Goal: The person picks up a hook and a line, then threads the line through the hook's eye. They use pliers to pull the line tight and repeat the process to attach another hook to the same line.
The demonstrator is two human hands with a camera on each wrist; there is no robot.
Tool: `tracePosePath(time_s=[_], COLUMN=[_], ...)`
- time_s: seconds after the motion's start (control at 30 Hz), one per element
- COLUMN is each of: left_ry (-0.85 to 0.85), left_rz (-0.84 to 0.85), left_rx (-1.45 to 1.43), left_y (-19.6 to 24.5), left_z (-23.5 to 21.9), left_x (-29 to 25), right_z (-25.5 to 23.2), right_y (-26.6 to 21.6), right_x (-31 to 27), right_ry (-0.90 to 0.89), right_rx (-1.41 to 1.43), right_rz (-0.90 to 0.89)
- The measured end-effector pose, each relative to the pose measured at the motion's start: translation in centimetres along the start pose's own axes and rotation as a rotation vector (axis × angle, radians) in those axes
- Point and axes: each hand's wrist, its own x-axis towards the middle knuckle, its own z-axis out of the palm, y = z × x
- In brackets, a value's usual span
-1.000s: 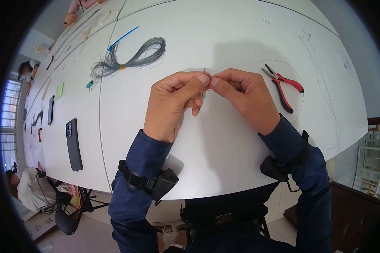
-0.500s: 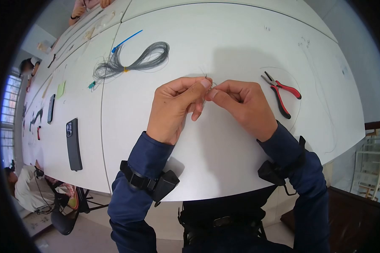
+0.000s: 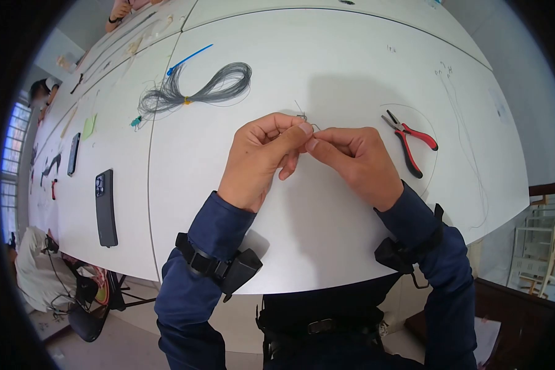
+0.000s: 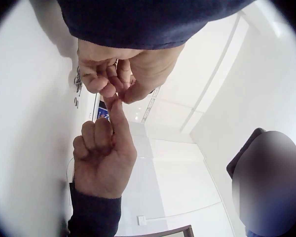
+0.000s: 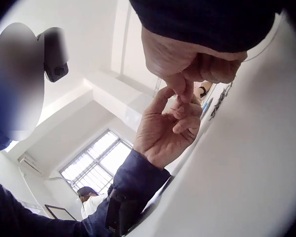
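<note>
My left hand (image 3: 262,157) pinches a short piece of thin dark wire (image 3: 302,116) between thumb and forefinger, and a bent end sticks up past the fingertips. Close beside it, the thumb and forefinger of my right hand (image 3: 367,166) pinch the same wire, where a small curve shows between the hands. In the left wrist view the right hand (image 4: 106,158) has its other fingers curled into the palm. The fingertips of both hands meet in the right wrist view and hide most of the wire. Red-and-black pliers (image 3: 400,127) lie jaws open to the right.
A tied coil of grey wire (image 3: 231,84) lies at the back left beside a blue cable tie (image 3: 191,60). Further left are a black phone (image 3: 105,213) and a green sticky note (image 3: 89,126). Thin loose wires stretch along the table's right side. Other people sit around the far-left tables.
Both hands have shifted slightly toward me. More of the wire's bent end and a small curve now show between the fingertips. The pliers and coil have stayed put on the table.
</note>
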Motion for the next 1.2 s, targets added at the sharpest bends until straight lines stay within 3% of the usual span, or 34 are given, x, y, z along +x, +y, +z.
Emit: tracePosePath(time_s=[0.1, 0.4, 0.5, 0.6, 0.63, 0.73, 1.2], left_ry=[0.020, 0.076, 0.075, 0.097, 0.093, 0.051, -0.035], left_rz=[-0.008, 0.030, 0.040, 0.083, 0.083, 0.101, 0.073], left_rx=[0.016, 0.012, 0.076, 0.230, 0.272, 0.333, 0.338], left_y=[0.0, -0.1, 0.3, 0.7, 0.7, 0.5, 0.7], left_z=[0.1, 0.1, 0.1, 0.5, 0.6, 0.8, 0.9], left_x=[0.0, 0.1, 0.0, -0.3, -0.4, -0.4, -0.6], right_z=[0.4, 0.0, -0.7, -1.9, -2.3, -2.3, -2.2], right_y=[0.2, -1.6, -2.7, -1.1, -1.3, -1.1, -1.5], right_x=[-0.1, -0.4, -0.4, 0.6, 0.5, 0.8, 0.5], right_ry=[0.027, -0.093, -0.111, 0.174, 0.174, 0.144, 0.034], right_rx=[0.025, -0.163, -0.382, -0.456, -0.373, -0.238, -0.253], right_rz=[-0.060, 0.115, 0.046, -0.320, -0.216, -0.228, -0.153])
